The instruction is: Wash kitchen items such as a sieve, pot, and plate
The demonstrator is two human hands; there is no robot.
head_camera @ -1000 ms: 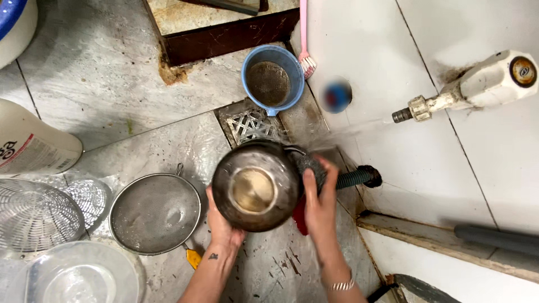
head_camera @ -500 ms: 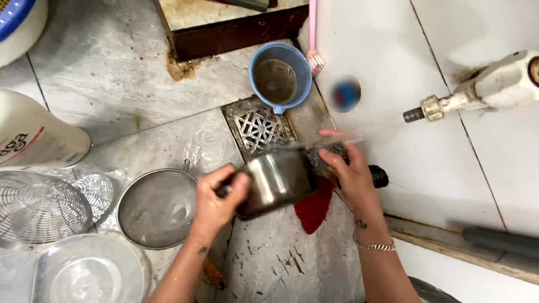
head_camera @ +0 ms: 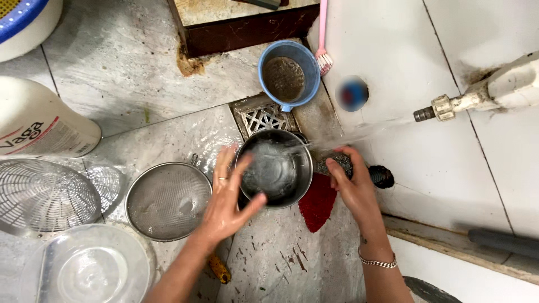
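A small steel saucepan (head_camera: pixel 278 168) sits mouth-up over the wet floor, and water from the wall tap (head_camera: pixel 449 106) streams into it. My left hand (head_camera: pixel 227 199) presses on its left rim and side, fingers spread. My right hand (head_camera: pixel 351 182) grips the pan's black handle (head_camera: pixel 382 177) together with a steel scrubber (head_camera: pixel 337 164). A red mesh scrubber (head_camera: pixel 317 202) lies on the floor just under the pan.
A floor drain grate (head_camera: pixel 264 116) lies behind the pan, with a blue strainer cup (head_camera: pixel 289 76) and a pink brush (head_camera: pixel 323 33) beyond. A round wire sieve (head_camera: pixel 167 201), a metal colander (head_camera: pixel 45 196), a clear lid (head_camera: pixel 90 266) and a white bottle (head_camera: pixel 39 120) sit to the left.
The pan was upside down a second ago, then tipped on its side; now it faces up under the stream. My left hand moved from beneath it to its left rim.
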